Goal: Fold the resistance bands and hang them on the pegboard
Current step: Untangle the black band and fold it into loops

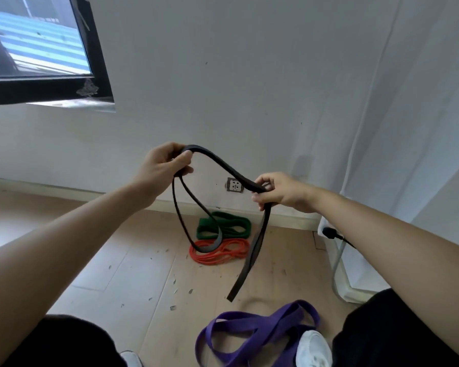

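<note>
Black band (223, 163), held in the air in front of the wall (249, 75), above the floor (117, 260).
- Left hand (167, 165) pinches one bend of it between thumb and curled fingers. Right hand (278, 192) grips another bend, lower down. The hands are well apart.
- The stretch between the hands arches, then slopes down from upper left to lower right.
- A narrow loop hangs from the left hand, long axis near vertical.
- A flat doubled length drops from the right hand, slanting down and slightly left. Its end is off the floor.

Band is flat, matte and rubbery, and twists edge-on in places.

On the floor:
- Green band (236, 224), wide and folded, at the far edge against the skirting.
- Orange band (223, 255), thin and coiled, just in front of the green one and touching it. The black loop's bottom overlaps both in view.
- Purple band (249, 332), wide and in loose tangled loops, at the near edge beside a white shoe (313, 345).

Floor is pale wood-look plank with scuffs. A wall socket (235, 185) sits low, between the hands in view. Dark-framed window (37, 49) upper left.
</note>
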Demonstrator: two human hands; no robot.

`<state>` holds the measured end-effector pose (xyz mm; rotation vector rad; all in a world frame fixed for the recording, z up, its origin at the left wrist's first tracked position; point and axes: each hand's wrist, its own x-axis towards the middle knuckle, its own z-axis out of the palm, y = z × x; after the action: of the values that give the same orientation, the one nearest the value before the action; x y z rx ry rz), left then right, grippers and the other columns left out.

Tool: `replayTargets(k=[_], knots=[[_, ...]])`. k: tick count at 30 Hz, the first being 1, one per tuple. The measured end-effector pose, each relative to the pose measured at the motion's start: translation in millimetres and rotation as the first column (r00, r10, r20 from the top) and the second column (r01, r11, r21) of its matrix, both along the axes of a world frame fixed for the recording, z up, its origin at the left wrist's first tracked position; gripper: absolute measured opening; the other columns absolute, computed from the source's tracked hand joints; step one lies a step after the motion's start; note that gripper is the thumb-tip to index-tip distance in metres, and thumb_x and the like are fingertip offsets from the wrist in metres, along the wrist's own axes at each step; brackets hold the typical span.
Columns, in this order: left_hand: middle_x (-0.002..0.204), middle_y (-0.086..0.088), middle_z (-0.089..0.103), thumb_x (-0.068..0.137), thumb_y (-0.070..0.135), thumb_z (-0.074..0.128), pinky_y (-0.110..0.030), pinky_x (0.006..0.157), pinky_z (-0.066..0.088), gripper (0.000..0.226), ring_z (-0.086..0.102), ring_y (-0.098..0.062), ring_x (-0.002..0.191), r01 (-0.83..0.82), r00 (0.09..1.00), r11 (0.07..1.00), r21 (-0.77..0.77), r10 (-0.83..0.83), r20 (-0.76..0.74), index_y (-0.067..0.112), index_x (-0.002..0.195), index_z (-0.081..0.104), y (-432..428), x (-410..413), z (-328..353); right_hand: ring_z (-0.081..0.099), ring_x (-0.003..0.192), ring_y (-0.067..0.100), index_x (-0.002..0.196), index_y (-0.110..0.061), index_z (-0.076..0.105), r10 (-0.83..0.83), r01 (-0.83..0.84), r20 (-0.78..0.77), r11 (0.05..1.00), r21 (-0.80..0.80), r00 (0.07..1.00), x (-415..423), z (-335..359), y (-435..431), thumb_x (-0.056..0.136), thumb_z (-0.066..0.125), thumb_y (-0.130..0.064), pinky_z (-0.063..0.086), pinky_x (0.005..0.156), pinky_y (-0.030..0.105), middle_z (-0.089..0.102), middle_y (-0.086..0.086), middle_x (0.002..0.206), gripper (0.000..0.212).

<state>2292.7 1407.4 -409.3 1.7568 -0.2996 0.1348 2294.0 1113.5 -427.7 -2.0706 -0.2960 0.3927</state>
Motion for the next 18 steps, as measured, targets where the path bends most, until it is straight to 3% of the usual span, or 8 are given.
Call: replayTargets(k=[3, 6, 8, 12, 14, 16, 18], knots=[[0.097, -0.006, 0.066, 0.104, 0.017, 0.053, -0.024, 0.081, 0.057, 0.010, 0.071, -0.015, 0.088, 0.008, 0.998, 0.994, 0.108, -0.001, -0.065, 0.015, 0.105, 0.063, 18.6, 6.0, -13.2, 0.065, 0.074, 0.021, 0.101, -0.003, 0.066, -0.037, 0.032, 0.084, 0.998, 0.060, 0.996, -3.0, 16.2, -4.1, 0.088, 0.074, -0.004, 0.056, 0.079, 0.041, 0.066, 0.008, 0.081, 0.015], [0.104, -0.009, 0.068, 0.104, 0.017, 0.053, -0.030, 0.090, 0.055, 0.014, 0.070, -0.017, 0.095, 0.025, 0.994, 0.981, 0.191, -0.004, -0.106, 0.010, 0.112, 0.062, 26.2, 8.5, -21.4, 0.057, 0.069, 0.012, 0.102, 0.000, 0.069, -0.110, 0.082, 0.179, 0.985, 0.153, 0.978, -6.0, 31.5, -1.7, 0.088, 0.074, -0.004, 0.050, 0.069, 0.028, 0.062, 0.003, 0.081, 0.016], [0.104, -0.010, 0.068, 0.103, 0.016, 0.054, -0.035, 0.096, 0.053, 0.016, 0.069, -0.018, 0.097, 0.042, 0.993, 0.973, 0.229, -0.015, -0.116, 0.009, 0.114, 0.062, 26.3, 7.2, -23.5, 0.054, 0.071, 0.012, 0.104, 0.003, 0.068, -0.144, 0.094, 0.223, 0.970, 0.224, 0.964, -6.7, 38.8, 1.7, 0.089, 0.074, -0.007, 0.048, 0.067, 0.026, 0.059, 0.004, 0.082, 0.019], [0.099, -0.008, 0.065, 0.103, 0.014, 0.054, -0.043, 0.099, 0.049, 0.020, 0.066, -0.022, 0.097, 0.131, 0.987, 0.933, 0.336, -0.091, -0.134, 0.015, 0.122, 0.063, 23.6, 3.2, -21.2, 0.050, 0.065, 0.008, 0.099, -0.008, 0.071, -0.200, 0.111, 0.234, 0.931, 0.347, 0.951, -7.2, 47.8, 9.4, 0.090, 0.074, -0.013, 0.047, 0.069, 0.030, 0.055, 0.001, 0.082, 0.010], [0.099, -0.006, 0.061, 0.103, 0.010, 0.052, -0.035, 0.094, 0.050, 0.024, 0.062, -0.022, 0.095, 0.196, 0.975, 0.917, 0.347, -0.143, -0.172, 0.013, 0.124, 0.063, 18.4, 0.3, -18.5, 0.044, 0.059, 0.009, 0.100, -0.008, 0.071, -0.239, 0.133, 0.231, 0.908, 0.397, 0.943, -6.9, 50.7, 13.1, 0.090, 0.074, -0.013, 0.043, 0.066, 0.029, 0.055, -0.002, 0.077, 0.012], [0.098, -0.005, 0.060, 0.102, 0.010, 0.051, -0.017, 0.080, 0.051, 0.022, 0.059, -0.022, 0.091, 0.240, 0.963, 0.913, 0.330, -0.181, -0.199, 0.009, 0.119, 0.064, 11.8, -3.6, -15.8, 0.041, 0.056, 0.010, 0.099, -0.007, 0.072, -0.264, 0.143, 0.237, 0.891, 0.430, 0.935, -6.9, 53.3, 17.0, 0.090, 0.074, -0.014, 0.039, 0.062, 0.029, 0.057, -0.007, 0.072, 0.012], [0.099, -0.005, 0.060, 0.091, 0.024, 0.057, -0.012, 0.074, 0.051, 0.028, 0.060, -0.022, 0.090, 0.262, 0.954, 0.916, 0.303, -0.198, -0.226, 0.008, 0.112, 0.066, 8.0, -5.8, -14.2, 0.041, 0.056, 0.010, 0.096, -0.008, 0.073, -0.270, 0.138, 0.239, 0.881, 0.453, 0.933, -7.1, 55.6, 20.8, 0.089, 0.075, -0.013, 0.036, 0.059, 0.028, 0.058, -0.006, 0.072, 0.009]])
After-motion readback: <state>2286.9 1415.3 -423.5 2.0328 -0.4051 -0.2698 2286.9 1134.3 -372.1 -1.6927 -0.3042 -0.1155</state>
